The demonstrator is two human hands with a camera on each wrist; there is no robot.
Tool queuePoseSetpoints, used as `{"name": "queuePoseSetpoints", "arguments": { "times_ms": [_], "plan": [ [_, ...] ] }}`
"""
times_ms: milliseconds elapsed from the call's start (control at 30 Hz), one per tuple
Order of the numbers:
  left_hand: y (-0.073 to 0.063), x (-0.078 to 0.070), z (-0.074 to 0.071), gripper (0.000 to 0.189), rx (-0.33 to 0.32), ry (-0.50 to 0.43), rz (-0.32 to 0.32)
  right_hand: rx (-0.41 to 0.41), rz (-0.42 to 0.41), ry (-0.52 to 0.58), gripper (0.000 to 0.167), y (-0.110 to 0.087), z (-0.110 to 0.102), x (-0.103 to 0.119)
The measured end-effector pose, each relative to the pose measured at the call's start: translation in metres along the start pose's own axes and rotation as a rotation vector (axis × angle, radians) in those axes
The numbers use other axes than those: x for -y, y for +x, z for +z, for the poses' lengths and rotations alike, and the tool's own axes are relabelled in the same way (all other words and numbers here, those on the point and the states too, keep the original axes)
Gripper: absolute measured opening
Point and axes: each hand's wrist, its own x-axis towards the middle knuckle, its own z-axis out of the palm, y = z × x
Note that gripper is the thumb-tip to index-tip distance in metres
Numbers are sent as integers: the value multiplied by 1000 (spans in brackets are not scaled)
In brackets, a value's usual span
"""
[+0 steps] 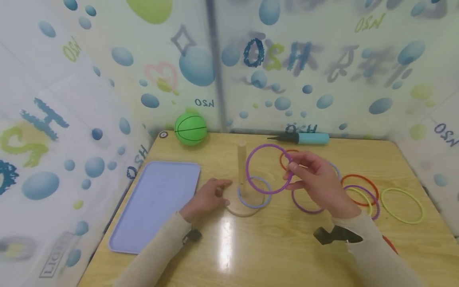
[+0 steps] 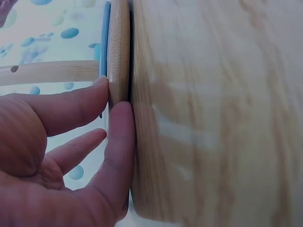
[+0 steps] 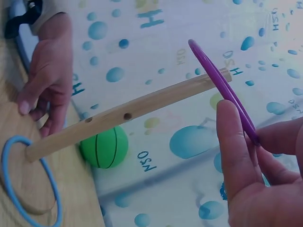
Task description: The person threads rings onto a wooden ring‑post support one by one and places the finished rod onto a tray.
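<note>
My right hand (image 1: 320, 181) pinches a purple ring (image 1: 269, 145) between thumb and fingers, holding it up tilted. In the head view this ring is just right of the upright wooden post (image 1: 242, 159); in the right wrist view it crosses in front of the post near its top. A light blue ring (image 3: 59, 198) lies round the post's foot, partly over the edge of the round wooden base (image 1: 244, 214). My left hand (image 1: 208, 199) grips the rim of this ring-toss stand at its left, thumb and fingertips (image 2: 122, 123) against the base.
More rings lie at the right: red (image 1: 359, 175), purple (image 1: 308, 211) and yellow-green (image 1: 401, 221). A lavender tray (image 1: 154, 203) is at the left. Along the back edge are a green ball (image 1: 191, 128) and a blue hand pump (image 1: 313, 138), before a patterned curtain.
</note>
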Motion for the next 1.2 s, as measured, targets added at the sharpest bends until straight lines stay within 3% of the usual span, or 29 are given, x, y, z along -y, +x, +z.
{"name": "queuePoseSetpoints", "arguments": {
  "times_ms": [333,733,1033,1200],
  "plan": [
    [-3,5,1,70,-33,35,16,-19,-125,228,23,22,23,6],
    [2,3,4,71,-33,1,7,-60,-14,246,22,48,27,-4],
    [0,0,3,71,-24,14,0,-46,3,275,21,63,39,-7],
    [2,-1,4,71,-24,38,5,-42,77,282,23,67,41,-21]
  ]
}}
